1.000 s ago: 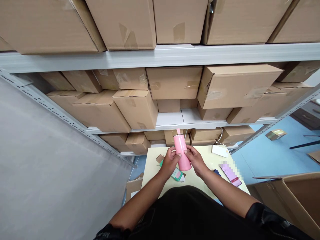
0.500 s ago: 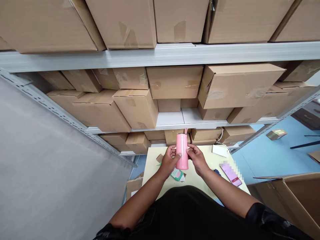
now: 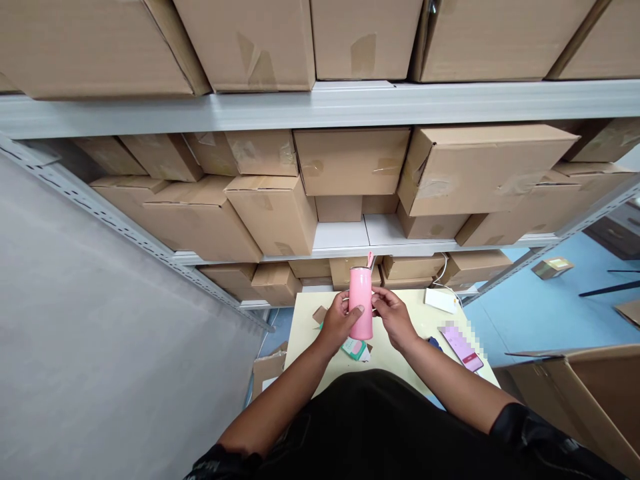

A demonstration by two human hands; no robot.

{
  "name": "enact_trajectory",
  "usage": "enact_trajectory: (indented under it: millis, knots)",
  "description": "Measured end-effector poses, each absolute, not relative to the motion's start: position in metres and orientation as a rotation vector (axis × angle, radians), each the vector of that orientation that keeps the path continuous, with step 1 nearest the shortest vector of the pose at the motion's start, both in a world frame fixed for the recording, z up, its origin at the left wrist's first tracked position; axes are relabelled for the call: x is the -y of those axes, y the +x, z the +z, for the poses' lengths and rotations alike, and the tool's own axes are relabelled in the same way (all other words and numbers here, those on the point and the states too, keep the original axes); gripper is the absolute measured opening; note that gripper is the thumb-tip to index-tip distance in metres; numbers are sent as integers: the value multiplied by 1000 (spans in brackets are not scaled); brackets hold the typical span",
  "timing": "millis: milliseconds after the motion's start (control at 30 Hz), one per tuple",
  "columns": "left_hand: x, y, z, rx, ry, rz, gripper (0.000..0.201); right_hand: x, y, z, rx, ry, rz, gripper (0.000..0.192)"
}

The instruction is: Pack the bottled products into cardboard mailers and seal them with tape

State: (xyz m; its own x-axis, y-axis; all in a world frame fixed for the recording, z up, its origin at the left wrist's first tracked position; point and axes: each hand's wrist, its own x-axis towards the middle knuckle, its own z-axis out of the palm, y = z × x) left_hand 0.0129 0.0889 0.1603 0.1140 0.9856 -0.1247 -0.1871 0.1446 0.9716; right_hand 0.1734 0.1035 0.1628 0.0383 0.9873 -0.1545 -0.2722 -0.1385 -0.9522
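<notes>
A pink bottle (image 3: 361, 303) with a small pink strap loop at its top stands nearly upright between my hands above the table. My left hand (image 3: 339, 323) is closed around its left side, with the thumb across the front. On the other side, my right hand (image 3: 393, 317) has its bent fingers and thumb pressed at the bottle's right edge; some fingertips are hidden behind it. Below the bottle on the table lies a green and white printed packet (image 3: 356, 349), partly covered by the left hand and bottle.
Cardboard boxes (image 3: 353, 160) fill the grey metal rack (image 3: 350, 105) ahead. On the pale table (image 3: 307, 310) lie a phone (image 3: 463, 347) and a white box (image 3: 440, 301) with a cable. A large carton (image 3: 555, 393) stands open at right, and a grey wall (image 3: 100, 320) is at left.
The bottle has shifted slightly left and turned a little, its strap loop now leaning at the top. My right thumb has slid from the bottle's front to its right edge.
</notes>
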Motion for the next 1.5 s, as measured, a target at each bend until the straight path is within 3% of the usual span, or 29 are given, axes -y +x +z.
enact_trajectory:
  millis: [333,700,800,1300,1500]
  knots:
    - [-92,8,151,-1264,1198,1141,58,-101,170,157,864,-1179,1417,56]
    - [-89,11,149,-1288,1226,1167,44,-93,168,159,873,-1199,1536,44]
    - [-88,10,149,-1326,1261,1184,51,-93,169,155,873,-1224,1507,38]
    - [-79,18,152,-1157,938,1144,39,-89,176,150,894,-1201,1545,37]
    - [-79,17,151,-1219,1093,1114,52,-87,177,151,922,-1221,1517,38]
